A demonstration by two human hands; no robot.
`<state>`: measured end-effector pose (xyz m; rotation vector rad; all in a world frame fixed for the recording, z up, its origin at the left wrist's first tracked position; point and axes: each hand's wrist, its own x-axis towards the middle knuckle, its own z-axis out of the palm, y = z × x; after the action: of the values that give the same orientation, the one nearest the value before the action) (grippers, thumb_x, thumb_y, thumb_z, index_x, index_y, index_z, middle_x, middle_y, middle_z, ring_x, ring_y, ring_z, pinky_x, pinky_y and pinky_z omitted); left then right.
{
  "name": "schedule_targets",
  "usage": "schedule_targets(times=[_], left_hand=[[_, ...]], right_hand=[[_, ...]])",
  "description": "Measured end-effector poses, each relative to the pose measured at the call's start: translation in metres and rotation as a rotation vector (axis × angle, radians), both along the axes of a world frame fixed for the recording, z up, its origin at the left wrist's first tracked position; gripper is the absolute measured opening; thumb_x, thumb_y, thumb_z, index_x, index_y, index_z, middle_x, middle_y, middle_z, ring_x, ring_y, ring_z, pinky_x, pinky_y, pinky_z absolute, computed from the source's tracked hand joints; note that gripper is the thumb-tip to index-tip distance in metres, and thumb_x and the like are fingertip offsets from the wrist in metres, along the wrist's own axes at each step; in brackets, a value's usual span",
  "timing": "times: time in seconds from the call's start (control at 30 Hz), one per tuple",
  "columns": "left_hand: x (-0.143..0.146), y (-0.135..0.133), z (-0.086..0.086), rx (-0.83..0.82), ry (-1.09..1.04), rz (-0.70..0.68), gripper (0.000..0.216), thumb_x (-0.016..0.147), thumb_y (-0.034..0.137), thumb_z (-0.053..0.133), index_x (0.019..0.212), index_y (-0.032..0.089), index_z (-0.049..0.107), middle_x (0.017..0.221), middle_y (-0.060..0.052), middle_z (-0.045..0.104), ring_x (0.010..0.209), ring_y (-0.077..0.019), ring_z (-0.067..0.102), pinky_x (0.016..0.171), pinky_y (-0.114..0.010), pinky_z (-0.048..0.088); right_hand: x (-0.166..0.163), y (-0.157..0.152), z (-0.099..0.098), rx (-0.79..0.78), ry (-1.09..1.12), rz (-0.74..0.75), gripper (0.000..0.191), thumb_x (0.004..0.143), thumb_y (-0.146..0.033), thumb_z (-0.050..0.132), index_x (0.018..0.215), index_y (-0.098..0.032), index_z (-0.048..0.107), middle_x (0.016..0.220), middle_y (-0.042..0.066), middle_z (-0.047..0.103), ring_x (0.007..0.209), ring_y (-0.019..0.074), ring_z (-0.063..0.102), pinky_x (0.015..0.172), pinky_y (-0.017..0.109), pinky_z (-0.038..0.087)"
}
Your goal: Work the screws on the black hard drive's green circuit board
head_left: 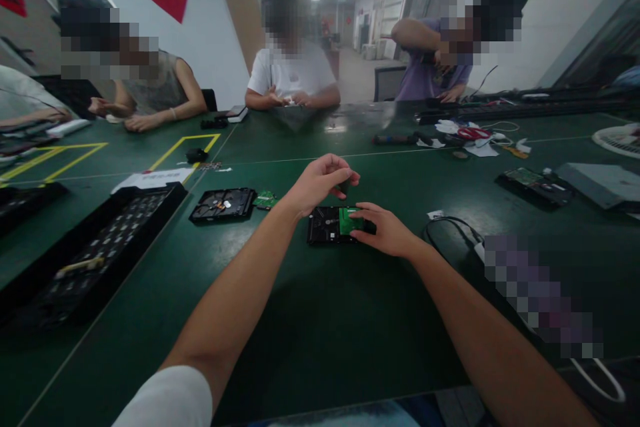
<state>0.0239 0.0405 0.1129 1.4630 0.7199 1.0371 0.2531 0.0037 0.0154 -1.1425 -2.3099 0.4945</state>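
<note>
A black hard drive (325,225) with a green circuit board (349,220) on top lies on the dark green table (310,320) in front of me. My right hand (385,230) rests on its right end, fingers pressing the green board. My left hand (320,181) hovers just above the drive's far edge, fingers curled with thumb and fingertips pinched together; what they hold, if anything, is too small to see. A second black hard drive (223,204) lies to the left with a loose green board (265,199) beside it.
A long black tray (85,253) runs along the left. A black cable (450,230) curls at the right. Another drive (534,184) and a grey box (603,183) sit at far right. Three people sit across the table; tools and papers (465,135) lie near them.
</note>
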Motion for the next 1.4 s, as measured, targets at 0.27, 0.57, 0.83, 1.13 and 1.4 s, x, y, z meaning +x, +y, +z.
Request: schedule_targets(times=[0.27,0.57,0.83,1.13,1.4], left_hand=[[-0.0012,0.0032,-0.0009,-0.048,-0.014,-0.057,0.026,0.095,0.038,0.061,0.099,0.015,0.071,0.096,-0.009,0.070,0.089,-0.0177,0.067,0.062,-0.024,0.054],[-0.0007,0.0017,-0.0009,0.005,0.058,0.056,0.026,0.087,0.038,0.076,0.092,0.014,0.066,0.092,-0.008,0.069,0.081,-0.0145,0.064,0.063,-0.024,0.055],[-0.0010,0.0006,-0.0006,0.065,0.035,0.011,0.025,0.088,0.034,0.074,0.100,0.015,0.062,0.097,-0.010,0.074,0.087,-0.0160,0.069,0.064,-0.023,0.053],[-0.0020,0.0026,-0.0019,0.040,0.039,-0.046,0.029,0.088,0.042,0.072,0.099,0.016,0.076,0.095,-0.008,0.071,0.087,-0.0159,0.065,0.063,-0.023,0.052],[-0.0055,0.0028,0.0010,-0.044,-0.007,-0.048,0.023,0.088,0.032,0.066,0.099,0.016,0.078,0.101,-0.011,0.073,0.090,-0.0182,0.067,0.065,-0.025,0.054]], right_hand=[[-0.0005,0.0000,0.0012,0.006,-0.011,0.004,0.043,0.092,-0.046,0.073,0.131,-0.026,0.071,0.149,0.012,0.058,0.135,0.0315,0.059,0.117,0.052,0.044],[-0.0001,-0.0008,0.0013,-0.006,0.019,0.003,0.043,0.091,-0.046,0.074,0.129,-0.028,0.072,0.148,0.011,0.059,0.135,0.0318,0.059,0.116,0.053,0.045],[0.0003,0.0004,0.0000,-0.014,0.009,-0.005,0.044,0.091,-0.047,0.075,0.130,-0.026,0.072,0.149,0.012,0.058,0.136,0.0324,0.058,0.116,0.054,0.044],[0.0013,0.0002,-0.0021,0.003,0.020,0.002,0.043,0.091,-0.047,0.074,0.130,-0.028,0.071,0.149,0.011,0.058,0.135,0.0315,0.059,0.116,0.053,0.044],[0.0007,0.0003,-0.0005,-0.008,0.011,0.001,0.045,0.091,-0.047,0.074,0.131,-0.027,0.071,0.150,0.012,0.057,0.136,0.0327,0.058,0.117,0.055,0.043]])
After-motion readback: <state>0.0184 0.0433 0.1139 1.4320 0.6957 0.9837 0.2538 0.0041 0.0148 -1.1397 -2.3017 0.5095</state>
